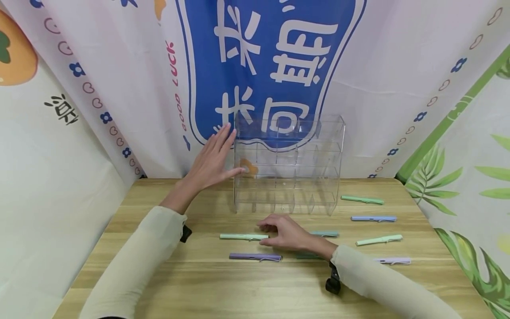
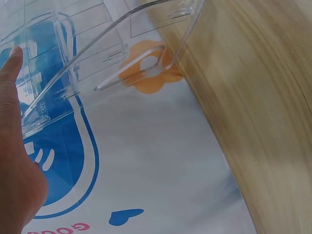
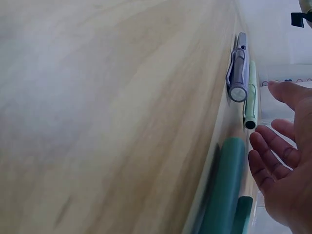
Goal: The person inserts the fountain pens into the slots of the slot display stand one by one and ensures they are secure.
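Eight pens, one clear rack [image 1: 284, 165], two hands. Left hand [image 1: 213, 161]: fingers extended, thumb out, at the rack's left edge; grips nothing; pressure on the panel cannot be told. Pale green pen [image 1: 241, 237]: before the rack's left part. Purple pen [image 1: 255, 256]: same side, farther out from the rack. Right hand [image 1: 287, 232]: before the rack's middle, thumb and fingers parted at the pale green pen's clip end, nothing held. Handling, as judged: close squarely on the barrel, clear the purple pen, lift level; a light left palm should suit thin walls. Dark green pen [image 1: 306, 256], teal pen [image 1: 326, 234]: before the rack's right part, partly hidden by the right arm. Green pen [image 1: 362, 200], blue pen [image 1: 373, 219], mint pen [image 1: 379, 240], lavender pen [image 1: 395, 261]: a column right of the rack. Surface [image 1: 279, 292]: wood-grain, rack toward its far edge. Room: printed curtain [image 1: 370, 97] behind the rack; leaf-print hanging [image 1: 494, 195] well right of it.
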`<state>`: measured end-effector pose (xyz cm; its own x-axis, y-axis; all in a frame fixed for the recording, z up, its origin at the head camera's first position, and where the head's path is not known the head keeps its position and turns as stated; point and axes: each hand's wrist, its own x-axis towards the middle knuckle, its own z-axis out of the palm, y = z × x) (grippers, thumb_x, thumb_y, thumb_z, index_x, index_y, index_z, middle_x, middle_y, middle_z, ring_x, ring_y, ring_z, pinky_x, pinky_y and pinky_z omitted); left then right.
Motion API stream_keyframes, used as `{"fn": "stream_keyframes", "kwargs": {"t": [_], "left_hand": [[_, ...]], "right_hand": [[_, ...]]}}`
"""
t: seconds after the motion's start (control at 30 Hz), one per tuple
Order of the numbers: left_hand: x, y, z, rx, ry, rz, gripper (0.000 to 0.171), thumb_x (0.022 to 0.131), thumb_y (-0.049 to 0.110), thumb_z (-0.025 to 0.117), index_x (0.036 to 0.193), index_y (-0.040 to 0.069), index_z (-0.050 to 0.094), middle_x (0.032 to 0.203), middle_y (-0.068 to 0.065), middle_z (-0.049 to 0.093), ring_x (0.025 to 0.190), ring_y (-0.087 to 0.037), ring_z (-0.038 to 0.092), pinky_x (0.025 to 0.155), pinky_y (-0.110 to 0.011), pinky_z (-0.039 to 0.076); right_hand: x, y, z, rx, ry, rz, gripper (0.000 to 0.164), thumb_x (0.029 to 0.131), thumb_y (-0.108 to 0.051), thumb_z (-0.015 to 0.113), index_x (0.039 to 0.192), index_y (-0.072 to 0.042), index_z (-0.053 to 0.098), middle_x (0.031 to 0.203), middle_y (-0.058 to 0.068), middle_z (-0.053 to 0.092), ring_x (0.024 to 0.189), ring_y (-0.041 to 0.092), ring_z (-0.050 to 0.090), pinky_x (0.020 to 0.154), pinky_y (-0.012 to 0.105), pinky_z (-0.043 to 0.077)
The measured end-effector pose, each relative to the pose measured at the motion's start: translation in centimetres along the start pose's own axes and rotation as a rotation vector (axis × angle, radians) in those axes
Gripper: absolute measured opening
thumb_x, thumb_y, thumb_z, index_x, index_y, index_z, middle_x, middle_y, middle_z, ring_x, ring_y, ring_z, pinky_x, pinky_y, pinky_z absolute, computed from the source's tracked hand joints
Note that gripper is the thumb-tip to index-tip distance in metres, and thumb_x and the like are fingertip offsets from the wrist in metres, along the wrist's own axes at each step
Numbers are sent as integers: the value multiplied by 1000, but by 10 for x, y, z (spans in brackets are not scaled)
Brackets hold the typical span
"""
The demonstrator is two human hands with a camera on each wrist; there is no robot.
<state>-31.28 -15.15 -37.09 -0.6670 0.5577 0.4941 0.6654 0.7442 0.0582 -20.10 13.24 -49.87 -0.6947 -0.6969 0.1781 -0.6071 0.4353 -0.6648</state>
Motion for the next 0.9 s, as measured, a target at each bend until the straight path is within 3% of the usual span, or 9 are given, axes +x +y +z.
{"fn": "stream_keyframes", "kwargs": {"t": [0.2,0.47,0.9], "left_hand": [[8,0,3,19,-29,-31,123,87,60,82,170,4,11,178,-17,2,165,-32,6,133,-55,12],[14,1,6,0,-59,-63,127,84,51,89,170,5,9,179,-12,-2,165,-29,1,133,-53,7],[21,-5,6,25,-79,-77,129,82,56,89,170,3,11,179,-7,-6,165,-25,2,134,-50,5]], "right_hand": [[4,4,8,32,-8,-8,43,91,-21,87,127,-3,74,115,7,76,102,16,72,89,23,60],[7,6,14,-10,14,-56,39,89,-19,88,124,-5,76,110,4,77,97,14,72,84,23,60],[13,10,16,-12,22,-52,33,88,-17,90,117,-7,80,106,2,77,91,10,70,79,18,59]]}}
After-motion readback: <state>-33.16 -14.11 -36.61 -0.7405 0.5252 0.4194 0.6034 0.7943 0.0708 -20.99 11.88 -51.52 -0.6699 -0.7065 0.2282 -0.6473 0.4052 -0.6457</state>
